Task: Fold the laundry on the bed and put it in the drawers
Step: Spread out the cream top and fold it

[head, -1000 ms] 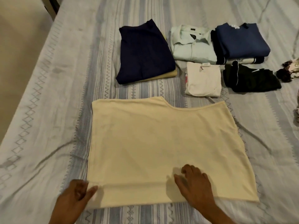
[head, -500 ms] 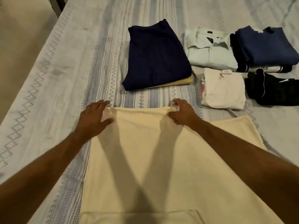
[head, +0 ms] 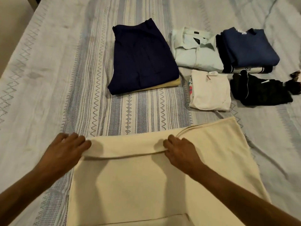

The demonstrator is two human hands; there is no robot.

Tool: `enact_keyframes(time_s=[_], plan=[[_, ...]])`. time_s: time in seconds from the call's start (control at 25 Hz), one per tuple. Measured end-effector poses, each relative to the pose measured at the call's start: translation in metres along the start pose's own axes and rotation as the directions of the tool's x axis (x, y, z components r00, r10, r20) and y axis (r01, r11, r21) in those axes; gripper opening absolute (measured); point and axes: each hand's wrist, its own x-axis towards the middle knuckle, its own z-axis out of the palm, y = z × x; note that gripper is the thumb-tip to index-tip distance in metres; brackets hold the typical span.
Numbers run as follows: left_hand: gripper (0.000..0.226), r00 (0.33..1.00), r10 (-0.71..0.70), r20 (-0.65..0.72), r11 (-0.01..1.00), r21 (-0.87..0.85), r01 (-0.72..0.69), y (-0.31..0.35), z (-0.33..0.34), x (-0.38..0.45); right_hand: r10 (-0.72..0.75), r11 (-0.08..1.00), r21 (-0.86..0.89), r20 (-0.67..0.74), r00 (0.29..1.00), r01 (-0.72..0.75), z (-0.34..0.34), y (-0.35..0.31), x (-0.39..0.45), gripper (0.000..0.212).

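— Where are the hands?
— Left hand (head: 65, 148) at nine o'clock, right hand (head: 180, 151) at three, both arms stretched forward.
— Fingers?
— Curled, pinching the cloth (head: 130, 176) edge.

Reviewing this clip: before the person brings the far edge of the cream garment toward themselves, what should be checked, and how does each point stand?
1. Left hand grips the far left corner of the cream garment: ok.
2. Right hand grips the far edge near the neckline: ok.
3. Folded edge level between the hands: ok, it runs roughly straight.
4. Whole width taken up: not ok, the right part beyond the right hand lies flat and unfolded.
5. Clear of the folded navy trousers and white top: ok, bare bedspread lies between.
6. Near hem lying flat: cannot tell, it runs out of view.
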Motion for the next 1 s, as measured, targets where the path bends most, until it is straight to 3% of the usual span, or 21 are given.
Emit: enact_keyframes(time_s=[0.08, 0.2, 0.28, 0.44, 0.6, 0.68, 0.76, 0.88, 1.0], plan=[[0.059, 0.991, 0.048, 0.123, 0.999, 0.018, -0.050, 0.006, 0.016, -0.021, -0.045, 0.997, -0.069, 0.013, 0.999, 0.046, 0.014, 0.000, -0.017, 0.012], [0.065, 0.984, -0.019, 0.176, 1.000, 0.028, 0.014, 0.006, 0.029, -0.030, -0.027, 0.996, -0.082, -0.021, 0.999, 0.025, 0.021, -0.006, -0.015, 0.015], [0.060, 0.984, -0.055, 0.169, 0.998, 0.024, 0.052, 0.011, 0.027, -0.031, -0.018, 0.999, -0.050, -0.021, 1.000, 0.016, 0.022, -0.008, -0.017, 0.017], [0.046, 0.981, -0.165, 0.104, 0.986, 0.059, 0.159, 0.014, 0.018, -0.021, 0.035, 0.999, 0.002, 0.040, 0.999, -0.036, 0.018, -0.007, -0.017, 0.042], [0.024, 0.972, -0.221, 0.084, 0.973, 0.090, 0.214, 0.017, 0.023, -0.008, 0.063, 0.997, -0.052, 0.061, 0.996, -0.060, 0.016, -0.009, -0.004, 0.040], [0.032, 0.963, -0.253, 0.093, 0.966, 0.081, 0.246, 0.022, 0.029, -0.011, 0.033, 0.991, -0.128, 0.067, 0.997, -0.024, 0.013, -0.009, -0.004, 0.038], [0.056, 0.957, -0.256, 0.137, 0.967, 0.018, 0.256, 0.027, 0.038, -0.021, 0.080, 0.984, -0.168, 0.089, 0.993, -0.064, 0.011, -0.002, -0.005, 0.044], [0.070, 0.969, -0.124, 0.216, 0.980, -0.128, 0.153, 0.034, 0.051, -0.033, 0.211, 0.977, -0.059, 0.268, 0.940, -0.203, 0.014, 0.010, -0.002, 0.063], [0.074, 0.910, -0.167, 0.379, 0.924, -0.262, 0.279, 0.039, 0.058, -0.031, 0.235, 0.968, 0.007, 0.340, 0.910, -0.252, 0.020, 0.020, -0.002, 0.068]])
